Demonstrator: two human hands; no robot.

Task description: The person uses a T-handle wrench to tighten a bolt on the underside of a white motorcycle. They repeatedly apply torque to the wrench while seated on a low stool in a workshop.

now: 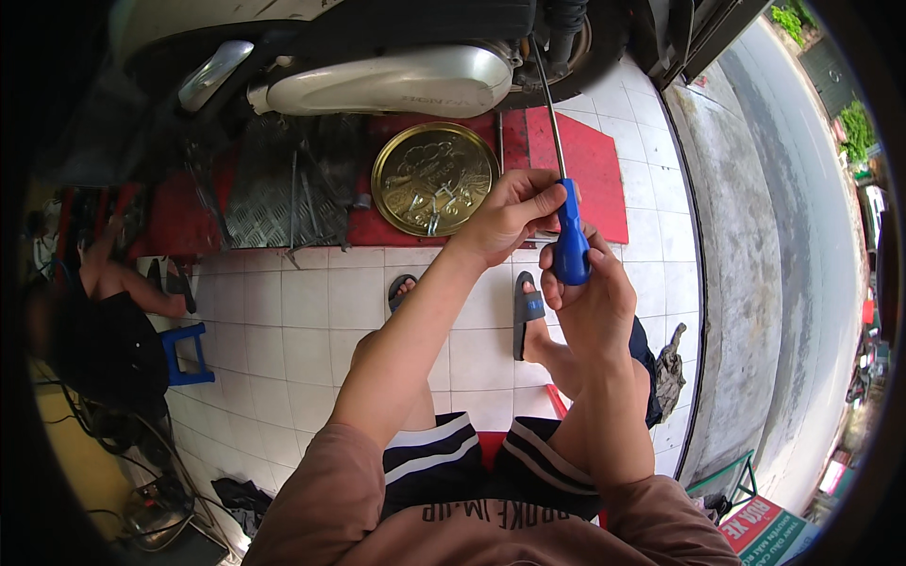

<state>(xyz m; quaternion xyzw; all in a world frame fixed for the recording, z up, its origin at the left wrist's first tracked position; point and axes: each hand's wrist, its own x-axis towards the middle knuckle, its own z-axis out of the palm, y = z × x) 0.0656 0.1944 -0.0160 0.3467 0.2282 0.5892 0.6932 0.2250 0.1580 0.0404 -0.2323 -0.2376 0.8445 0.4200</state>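
Note:
A long screwdriver with a blue handle and a thin metal shaft points up and away from me, toward the scooter's rear end. My left hand pinches the front of the handle, where the shaft begins. Lower down, my right hand grips the handle's rounded butt with its fingertips. The shaft's far end reaches the dark parts beside the wheel; whether the tip touches anything I cannot tell. Left of the shaft is the scooter's silver engine cover.
A round gold tray with small metal parts lies on the red lift platform. Long tools rest on its tread plate. At left another person sits near a blue stool. Crumpled cloth lies right of my leg.

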